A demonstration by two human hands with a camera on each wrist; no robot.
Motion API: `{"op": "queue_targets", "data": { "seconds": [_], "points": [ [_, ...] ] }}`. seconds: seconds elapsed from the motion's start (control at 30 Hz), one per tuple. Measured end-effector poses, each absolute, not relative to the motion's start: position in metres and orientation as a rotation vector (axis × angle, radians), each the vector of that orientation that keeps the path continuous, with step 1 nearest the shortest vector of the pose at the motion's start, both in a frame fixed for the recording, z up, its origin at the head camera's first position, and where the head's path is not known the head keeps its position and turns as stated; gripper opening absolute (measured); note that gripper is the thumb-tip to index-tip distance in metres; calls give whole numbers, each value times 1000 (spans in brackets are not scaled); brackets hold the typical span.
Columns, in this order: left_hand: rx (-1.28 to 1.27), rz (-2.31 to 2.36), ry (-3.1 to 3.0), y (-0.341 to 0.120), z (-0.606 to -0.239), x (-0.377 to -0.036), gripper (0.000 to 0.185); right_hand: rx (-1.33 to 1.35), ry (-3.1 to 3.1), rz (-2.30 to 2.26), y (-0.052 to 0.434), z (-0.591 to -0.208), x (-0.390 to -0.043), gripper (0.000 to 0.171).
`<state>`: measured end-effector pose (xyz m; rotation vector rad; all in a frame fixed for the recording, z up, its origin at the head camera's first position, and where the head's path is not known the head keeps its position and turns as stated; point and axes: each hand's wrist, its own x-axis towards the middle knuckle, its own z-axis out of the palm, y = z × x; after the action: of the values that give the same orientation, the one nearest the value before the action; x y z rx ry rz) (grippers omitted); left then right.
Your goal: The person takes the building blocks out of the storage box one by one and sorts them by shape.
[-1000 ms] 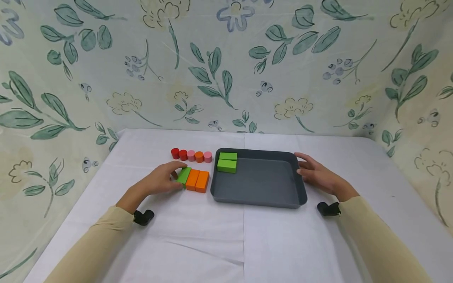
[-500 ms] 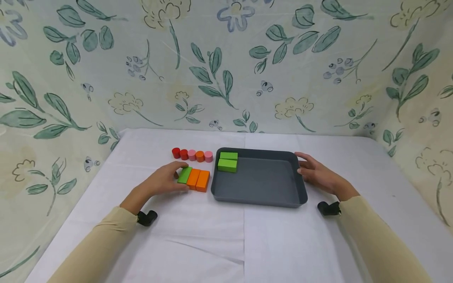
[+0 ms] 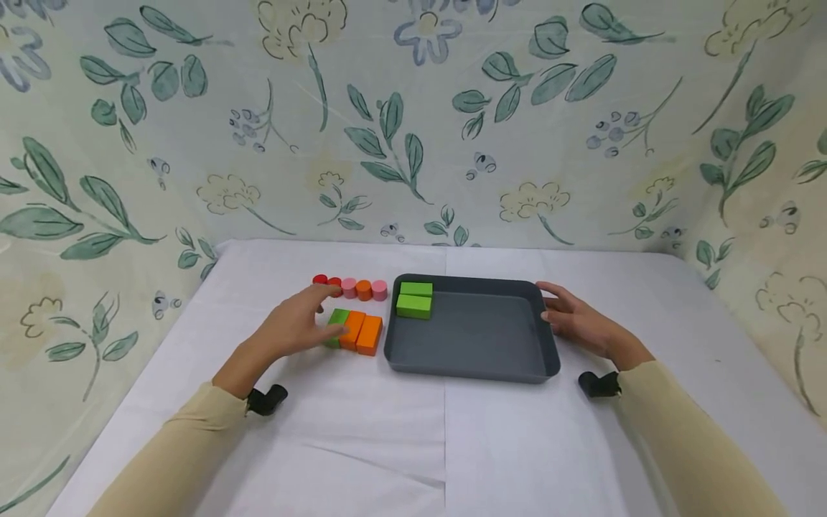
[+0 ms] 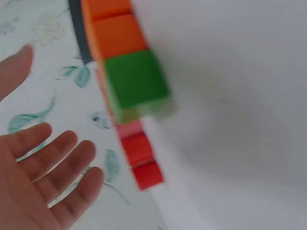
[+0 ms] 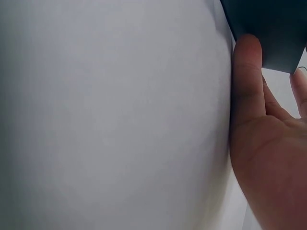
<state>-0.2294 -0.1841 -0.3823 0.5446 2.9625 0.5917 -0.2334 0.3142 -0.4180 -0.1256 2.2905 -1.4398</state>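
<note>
My left hand (image 3: 293, 323) hovers over the near left end of a row of blocks, thumb and fingers spread with nothing between them. In that row a green block (image 4: 136, 79) stands beside two orange blocks (image 3: 370, 334). The left wrist view shows the open palm apart from the blocks. Just right of the row lies a dark grey tray (image 3: 474, 370), with two light green blocks (image 3: 414, 306) in its far left corner. My right hand (image 3: 584, 323) touches the tray's right side; in the right wrist view its thumb (image 5: 248, 52) rests against the tray wall.
Behind the blocks runs a line of several small cylinders: red, pink (image 3: 380, 290) and orange (image 3: 364, 290). The left fingertips overlap the red ones in the head view. A white cloth (image 3: 362, 431) covers the table, and a flower-patterned curtain (image 3: 413, 143) hangs behind it.
My left hand has come off the green block, rising and opening over the row. The blocks slid slightly right a moment earlier. The right hand and tray stay put.
</note>
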Motion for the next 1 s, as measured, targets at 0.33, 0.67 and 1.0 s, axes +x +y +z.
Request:
{"op": "queue_targets", "data": {
  "seconds": [0.33,0.67,1.0],
  "points": [
    [946,361,2903,-103,-337,-233,43,-119,2291,-1445,327,-419,-229,79],
    [658,-217,2784,-32,-335,-243,39,-142,2285,-1443,321,-423,-232,77],
    [586,-315,2636,-28,-338,-236,39,-140,2281,-1435,315,-420,-234,77]
  ]
}}
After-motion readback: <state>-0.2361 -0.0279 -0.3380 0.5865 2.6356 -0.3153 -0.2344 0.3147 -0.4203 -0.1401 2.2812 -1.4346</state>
